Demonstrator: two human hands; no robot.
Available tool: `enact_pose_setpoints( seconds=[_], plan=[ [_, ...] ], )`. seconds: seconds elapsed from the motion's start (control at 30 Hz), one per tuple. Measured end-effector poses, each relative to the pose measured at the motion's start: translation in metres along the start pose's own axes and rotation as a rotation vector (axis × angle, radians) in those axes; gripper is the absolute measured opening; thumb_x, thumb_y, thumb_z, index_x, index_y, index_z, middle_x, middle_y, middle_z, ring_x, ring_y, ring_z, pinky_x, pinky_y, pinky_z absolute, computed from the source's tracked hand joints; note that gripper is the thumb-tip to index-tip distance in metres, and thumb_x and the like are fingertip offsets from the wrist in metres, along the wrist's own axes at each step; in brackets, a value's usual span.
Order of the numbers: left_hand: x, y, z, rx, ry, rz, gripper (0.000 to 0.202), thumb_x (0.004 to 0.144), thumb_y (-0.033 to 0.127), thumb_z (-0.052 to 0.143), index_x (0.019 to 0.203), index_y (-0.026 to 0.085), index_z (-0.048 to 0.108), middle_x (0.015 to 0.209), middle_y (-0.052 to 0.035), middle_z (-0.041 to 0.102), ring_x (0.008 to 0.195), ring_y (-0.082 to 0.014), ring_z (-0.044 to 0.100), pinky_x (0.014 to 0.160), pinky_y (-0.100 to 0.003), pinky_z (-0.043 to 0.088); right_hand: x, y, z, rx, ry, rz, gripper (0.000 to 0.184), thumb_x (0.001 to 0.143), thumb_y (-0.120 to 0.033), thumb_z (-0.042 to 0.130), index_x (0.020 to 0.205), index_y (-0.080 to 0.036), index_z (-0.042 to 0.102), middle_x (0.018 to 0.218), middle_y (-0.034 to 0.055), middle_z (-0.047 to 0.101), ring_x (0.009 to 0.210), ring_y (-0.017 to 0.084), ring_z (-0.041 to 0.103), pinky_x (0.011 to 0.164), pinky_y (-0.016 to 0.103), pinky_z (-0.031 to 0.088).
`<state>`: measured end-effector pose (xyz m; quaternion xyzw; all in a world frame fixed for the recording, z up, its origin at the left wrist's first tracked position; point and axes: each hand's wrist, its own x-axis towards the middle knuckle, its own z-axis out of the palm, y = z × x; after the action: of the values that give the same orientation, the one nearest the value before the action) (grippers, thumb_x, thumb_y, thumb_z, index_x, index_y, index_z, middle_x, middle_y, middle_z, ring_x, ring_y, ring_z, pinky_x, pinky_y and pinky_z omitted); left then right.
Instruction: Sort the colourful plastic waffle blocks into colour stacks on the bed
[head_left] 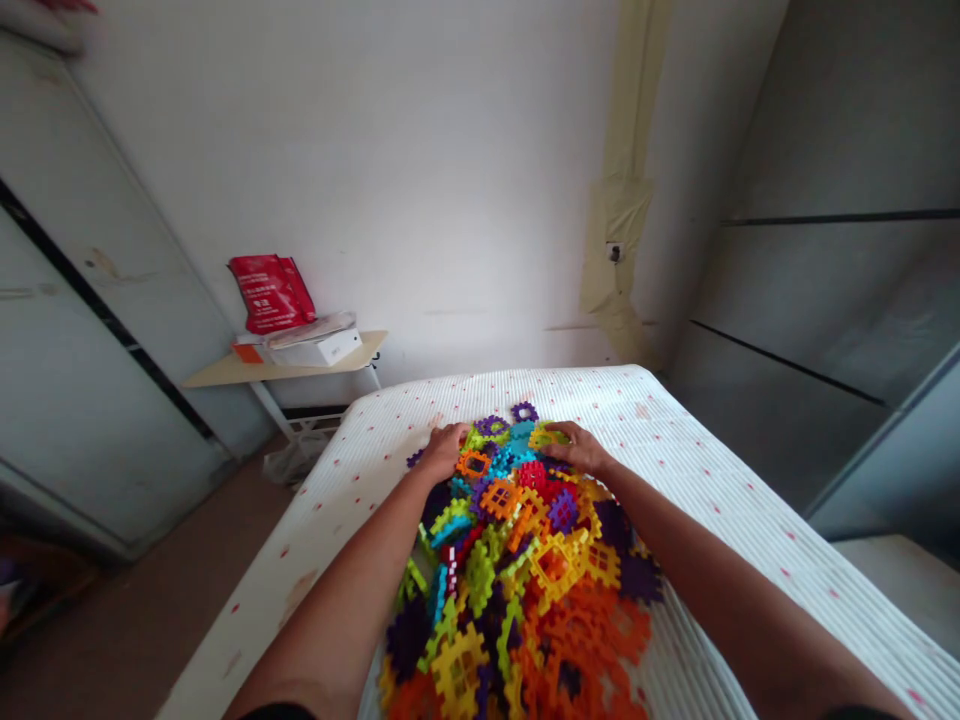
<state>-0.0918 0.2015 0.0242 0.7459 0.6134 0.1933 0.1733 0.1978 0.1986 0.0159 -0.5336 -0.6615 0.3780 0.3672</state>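
Note:
A big heap of colourful interlocking plastic tiles [517, 560], orange, yellow, green, purple and blue, lies on a white mattress [675, 440] with small red dots. My left hand [442, 450] rests on the far left edge of the heap, fingers curved over the tiles. My right hand [574, 448] lies on the far right edge, fingers spread and bent over the pieces. Both forearms reach forward along the sides of the heap. Neither hand lifts a tile.
A small wooden side table [285, 370] stands at the left by the wall, bearing a white box [319, 348] and a red bag [271, 292]. Grey cabinet panels line the left and right. Brown floor lies left of the mattress.

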Motion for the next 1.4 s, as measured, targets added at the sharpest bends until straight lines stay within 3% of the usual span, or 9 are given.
enact_pose_setpoints(
  seconds=[0.2, 0.3, 0.43, 0.57, 0.77, 0.93, 1.1, 1.23, 1.4],
  plan=[
    [-0.009, -0.004, -0.008, -0.166, -0.003, -0.093, 0.026, 0.057, 0.017, 0.064, 0.083, 0.021, 0.064, 0.105, -0.0054, 0.06, 0.107, -0.0259, 0.052, 0.093, -0.033, 0.037, 0.013, -0.017, 0.01, 0.215, -0.135, 0.136, 0.048, 0.059, -0.022, 0.076, 0.105, -0.017, 0.064, 0.08, 0.0034, 0.069, 0.074, 0.019, 0.065, 0.07, 0.032, 0.053],
    [-0.016, -0.004, -0.012, -0.316, -0.06, -0.107, 0.025, 0.059, 0.018, 0.058, 0.084, 0.02, 0.061, 0.09, -0.0023, 0.063, 0.089, -0.0215, 0.058, 0.081, -0.031, 0.044, 0.019, -0.025, 0.017, 0.278, -0.189, 0.153, 0.043, 0.061, -0.02, 0.074, 0.103, -0.018, 0.065, 0.078, 0.0013, 0.069, 0.069, 0.016, 0.064, 0.065, 0.027, 0.052],
    [-0.034, 0.0, -0.017, -0.535, -0.12, -0.106, 0.027, 0.06, 0.022, 0.056, 0.087, 0.019, 0.056, 0.086, -0.0011, 0.065, 0.079, -0.0179, 0.06, 0.071, -0.028, 0.046, 0.025, -0.036, 0.032, 0.321, -0.267, 0.164, 0.046, 0.057, -0.015, 0.073, 0.102, -0.018, 0.065, 0.071, -0.0011, 0.068, 0.062, 0.013, 0.061, 0.059, 0.024, 0.049],
    [-0.051, 0.004, -0.024, -0.696, -0.162, -0.109, 0.029, 0.058, 0.025, 0.058, 0.086, 0.018, 0.056, 0.087, -0.0028, 0.067, 0.078, -0.0184, 0.062, 0.071, -0.03, 0.047, 0.024, -0.049, 0.048, 0.4, -0.403, 0.145, 0.052, 0.053, -0.014, 0.073, 0.104, -0.018, 0.064, 0.067, -0.0031, 0.066, 0.056, 0.011, 0.059, 0.057, 0.023, 0.048],
    [-0.071, 0.008, -0.036, -0.861, -0.162, -0.072, 0.037, 0.057, 0.025, 0.058, 0.094, 0.018, 0.057, 0.1, -0.0064, 0.068, 0.092, -0.0212, 0.062, 0.08, -0.033, 0.047, 0.01, -0.084, 0.059, 0.439, -0.518, 0.055, 0.051, 0.048, -0.015, 0.075, 0.098, -0.019, 0.064, 0.082, -0.0023, 0.066, 0.071, 0.013, 0.062, 0.069, 0.026, 0.05],
    [-0.089, 0.011, -0.044, -0.954, -0.196, -0.027, 0.038, 0.057, 0.026, 0.057, 0.094, 0.017, 0.058, 0.097, -0.0071, 0.069, 0.092, -0.0235, 0.063, 0.083, -0.036, 0.047, -0.003, -0.116, 0.054, 0.169, -0.605, -0.141, 0.057, 0.052, -0.018, 0.077, 0.107, -0.02, 0.063, 0.09, -0.0012, 0.063, 0.08, 0.015, 0.06, 0.076, 0.028, 0.048],
    [-0.111, 0.011, -0.049, -1.115, -0.123, 0.002, 0.04, 0.068, 0.032, 0.053, 0.105, 0.015, 0.058, 0.102, -0.0085, 0.068, 0.096, -0.025, 0.063, 0.086, -0.038, 0.046, -0.026, -0.138, 0.052, -0.164, -0.575, -0.564, 0.053, 0.056, -0.016, 0.077, 0.107, -0.019, 0.064, 0.108, 0.0046, 0.059, 0.099, 0.02, 0.056, 0.088, 0.033, 0.045],
    [-0.13, 0.01, -0.05, -1.127, -0.07, 0.049, 0.037, 0.072, 0.03, 0.054, 0.105, 0.015, 0.06, 0.105, -0.0084, 0.067, 0.098, -0.0251, 0.062, 0.089, -0.038, 0.045, -0.061, -0.151, 0.053, -0.26, -0.594, -0.873, 0.054, 0.062, -0.008, 0.071, 0.114, -0.018, 0.059, 0.112, 0.0073, 0.058, 0.102, 0.02, 0.055, 0.089, 0.033, 0.044],
    [-0.151, 0.007, -0.051, -0.979, -0.067, 0.063, 0.034, 0.075, 0.029, 0.056, 0.105, 0.017, 0.063, 0.099, -0.0072, 0.07, 0.097, -0.0248, 0.063, 0.088, -0.037, 0.045, -0.115, -0.162, 0.055, -0.311, -0.664, -1.003, 0.054, 0.068, -0.009, 0.068, 0.12, -0.019, 0.055, 0.119, 0.0103, 0.057, 0.11, 0.021, 0.053, 0.093, 0.032, 0.043]
  ],
)
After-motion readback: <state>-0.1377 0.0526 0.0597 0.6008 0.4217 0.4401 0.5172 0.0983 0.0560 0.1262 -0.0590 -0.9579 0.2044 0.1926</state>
